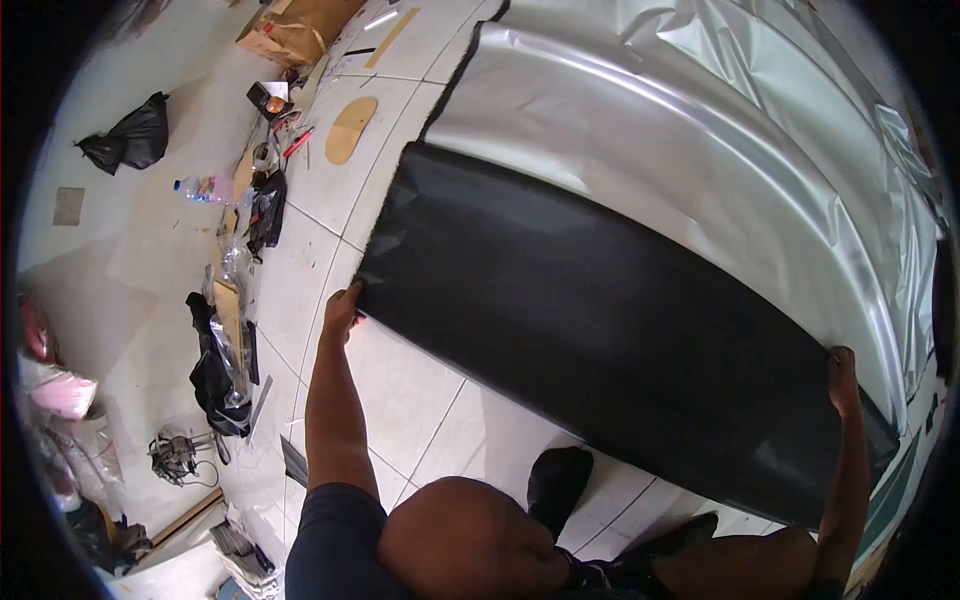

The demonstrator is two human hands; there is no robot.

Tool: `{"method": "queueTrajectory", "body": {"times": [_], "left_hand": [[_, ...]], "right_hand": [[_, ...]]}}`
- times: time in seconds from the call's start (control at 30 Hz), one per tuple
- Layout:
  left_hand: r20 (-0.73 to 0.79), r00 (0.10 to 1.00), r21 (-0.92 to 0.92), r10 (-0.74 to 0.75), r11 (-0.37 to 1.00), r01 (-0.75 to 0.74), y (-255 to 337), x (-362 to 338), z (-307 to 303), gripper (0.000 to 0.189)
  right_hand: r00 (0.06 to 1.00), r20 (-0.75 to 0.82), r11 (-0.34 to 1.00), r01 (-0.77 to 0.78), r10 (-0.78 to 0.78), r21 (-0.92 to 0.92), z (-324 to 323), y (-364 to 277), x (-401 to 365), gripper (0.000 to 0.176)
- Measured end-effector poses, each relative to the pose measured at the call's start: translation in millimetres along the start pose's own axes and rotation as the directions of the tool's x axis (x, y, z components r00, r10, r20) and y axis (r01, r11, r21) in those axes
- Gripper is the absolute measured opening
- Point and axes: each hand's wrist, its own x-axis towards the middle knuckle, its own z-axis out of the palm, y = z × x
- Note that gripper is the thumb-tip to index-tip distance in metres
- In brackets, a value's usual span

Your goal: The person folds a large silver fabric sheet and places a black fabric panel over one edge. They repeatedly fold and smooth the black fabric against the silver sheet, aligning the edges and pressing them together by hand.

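Note:
A long panel of smooth black sheet material (600, 320) lies across the floor, its upper side against a large wrinkled silver sheet (640, 130). My left hand (343, 308) is closed on the black sheet's near left corner. On the right, my right hand (843, 368) is closed at the black sheet's far edge, beside the silver sheet, and its fingertips are partly hidden. Between my hands the black sheet is spread fairly flat.
White floor tiles (410, 375) show beside my feet in black footwear (558, 485). Leftward are a tan oval piece (351, 130), a plastic bottle (205, 189), a black bag (135, 135), a paper bag (295, 32), black cloth (208, 375) and scattered scraps.

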Motion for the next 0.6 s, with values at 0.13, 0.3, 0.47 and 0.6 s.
{"method": "queueTrajectory", "body": {"times": [0.13,0.3,0.47,0.6], "left_hand": [[-0.058,0.996,0.208,0.075,0.976,-0.061,-13,-11,-7,0.042],[-0.221,0.957,0.339,0.187,0.935,-0.104,-36,-8,-3,0.046],[-0.593,0.683,0.496,0.426,0.862,-0.107,-49,-11,29,0.065],[-0.730,0.659,0.152,0.179,0.984,-0.099,-68,-28,59,0.077]], "right_hand": [[0.997,0.052,0.984,-0.063,0.055,0.169,1,10,-2,0.019],[0.995,0.065,0.985,-0.087,0.078,0.146,6,7,-6,0.023],[0.985,-0.160,0.991,-0.088,0.070,-0.104,-3,-57,-48,0.035],[0.934,-0.344,0.985,-0.142,0.101,-0.098,14,-27,-123,0.041]]}}
